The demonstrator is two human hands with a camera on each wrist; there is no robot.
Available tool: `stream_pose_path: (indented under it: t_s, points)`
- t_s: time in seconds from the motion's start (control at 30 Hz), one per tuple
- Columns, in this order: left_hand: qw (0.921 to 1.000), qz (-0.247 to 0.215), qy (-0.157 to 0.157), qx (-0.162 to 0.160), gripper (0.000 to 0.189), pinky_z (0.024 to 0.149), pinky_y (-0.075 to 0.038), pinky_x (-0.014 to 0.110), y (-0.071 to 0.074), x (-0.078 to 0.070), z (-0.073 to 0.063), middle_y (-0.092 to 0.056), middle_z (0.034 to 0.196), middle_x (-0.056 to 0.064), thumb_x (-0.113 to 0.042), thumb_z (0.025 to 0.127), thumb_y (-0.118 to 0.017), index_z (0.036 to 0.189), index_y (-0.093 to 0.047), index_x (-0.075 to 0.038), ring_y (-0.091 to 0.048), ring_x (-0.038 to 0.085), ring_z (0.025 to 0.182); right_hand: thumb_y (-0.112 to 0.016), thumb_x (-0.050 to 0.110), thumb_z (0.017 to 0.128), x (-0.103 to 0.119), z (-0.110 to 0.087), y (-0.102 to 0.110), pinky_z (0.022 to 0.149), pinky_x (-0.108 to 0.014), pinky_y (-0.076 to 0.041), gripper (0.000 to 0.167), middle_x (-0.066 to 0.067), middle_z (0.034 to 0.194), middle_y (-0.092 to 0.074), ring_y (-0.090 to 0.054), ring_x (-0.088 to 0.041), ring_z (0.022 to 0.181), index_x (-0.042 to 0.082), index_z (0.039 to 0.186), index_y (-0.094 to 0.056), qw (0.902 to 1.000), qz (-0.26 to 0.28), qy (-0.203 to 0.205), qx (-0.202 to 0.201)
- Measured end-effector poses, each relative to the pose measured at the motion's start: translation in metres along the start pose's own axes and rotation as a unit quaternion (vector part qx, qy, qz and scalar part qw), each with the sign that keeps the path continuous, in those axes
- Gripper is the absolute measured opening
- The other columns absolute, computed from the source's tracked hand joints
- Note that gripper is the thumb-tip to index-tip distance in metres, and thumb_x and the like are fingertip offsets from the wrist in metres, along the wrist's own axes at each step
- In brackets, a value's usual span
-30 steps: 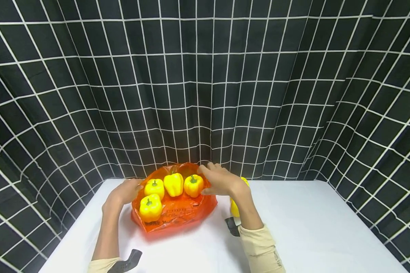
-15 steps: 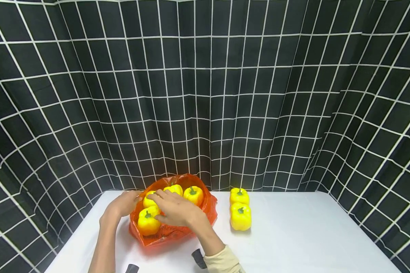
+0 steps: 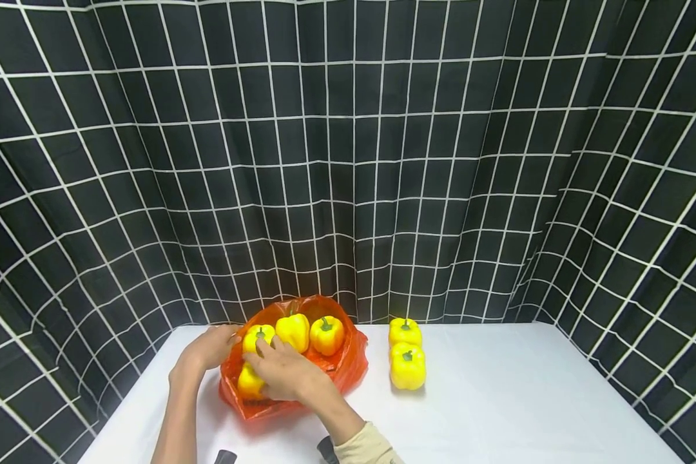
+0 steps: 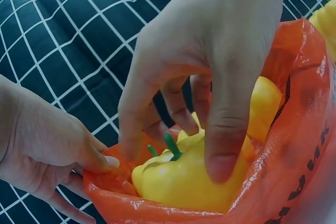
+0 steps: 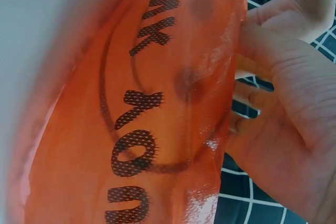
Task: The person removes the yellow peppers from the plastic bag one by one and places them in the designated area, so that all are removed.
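Observation:
A red plastic bag (image 3: 355, 357) with dark printing stands open on the white table, holding several yellow bell peppers. My left hand (image 3: 210, 347) is at the bag's left rim; in the left wrist view its thumb and fingers pinch the plastic. Reaching down into the bag, my right hand (image 3: 287, 372) curls over the nearest bell pepper (image 4: 181, 179), thumb against its side and fingers around the far side. Behind it in the bag sit one bell pepper (image 3: 259, 334), another bell pepper (image 3: 293, 331) and a third bell pepper (image 3: 327, 336). The printed bag side fills much of the right wrist view.
Two more yellow peppers stand right of the bag on the white table (image 3: 499, 386), a rear pepper (image 3: 405, 330) and a front pepper (image 3: 408, 367), one behind the other. A black cloth with a white grid (image 3: 336, 161) hangs around the back and sides.
My right hand has gone from the bag's right rim across to the left and down onto the nearest bell pepper. My left hand stays at the left rim. The head view has tilted up slightly.

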State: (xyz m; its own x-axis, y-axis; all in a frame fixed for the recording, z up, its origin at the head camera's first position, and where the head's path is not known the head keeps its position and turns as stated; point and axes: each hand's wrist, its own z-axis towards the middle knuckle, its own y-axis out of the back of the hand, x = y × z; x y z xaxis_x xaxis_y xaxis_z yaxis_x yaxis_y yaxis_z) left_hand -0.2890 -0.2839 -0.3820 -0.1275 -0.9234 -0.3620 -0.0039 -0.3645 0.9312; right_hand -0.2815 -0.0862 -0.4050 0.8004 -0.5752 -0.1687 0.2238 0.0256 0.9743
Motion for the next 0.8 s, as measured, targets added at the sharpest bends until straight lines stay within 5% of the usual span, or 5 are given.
stream_pose_path:
  t_s: [0.13, 0.37, 0.8]
  points:
    - [1.0000, -0.003, -0.001, 0.000, 0.030, 0.107, -0.052, 0.065, -0.0016, 0.0008, 0.0000, -0.074, 0.121, 0.021, -0.007, 0.102, -0.059, 0.129, -0.069, 0.002, -0.070, 0.042, 0.115, -0.081, 0.042, 0.090, -0.0010, -0.0011, -0.0023, 0.109, -0.029, -0.050, 0.054, -0.005, 0.141, -0.054, -0.052, -0.020, 0.120, 0.026, 0.137, -0.057, 0.9997, 0.012, -0.019, 0.007]
    - [0.9999, -0.009, 0.007, 0.004, 0.032, 0.108, -0.051, 0.066, 0.0011, -0.0003, 0.0005, -0.073, 0.124, 0.021, -0.009, 0.102, -0.058, 0.132, -0.067, 0.001, -0.068, 0.044, 0.119, -0.082, 0.038, 0.089, -0.0032, -0.0025, -0.0020, 0.105, -0.031, -0.054, 0.049, 0.002, 0.124, -0.063, -0.060, -0.017, 0.114, 0.028, 0.127, -0.053, 0.9990, 0.039, -0.021, 0.003]
    - [0.9999, -0.009, -0.003, 0.003, 0.031, 0.106, -0.053, 0.065, -0.0025, 0.0026, -0.0028, -0.074, 0.121, 0.020, -0.006, 0.101, -0.058, 0.130, -0.068, 0.002, -0.071, 0.040, 0.112, -0.078, 0.050, 0.085, -0.0056, -0.0059, 0.0038, 0.088, -0.024, -0.047, 0.054, 0.009, 0.119, -0.060, -0.049, -0.014, 0.102, 0.029, 0.130, -0.057, 0.9972, 0.016, -0.013, -0.072]
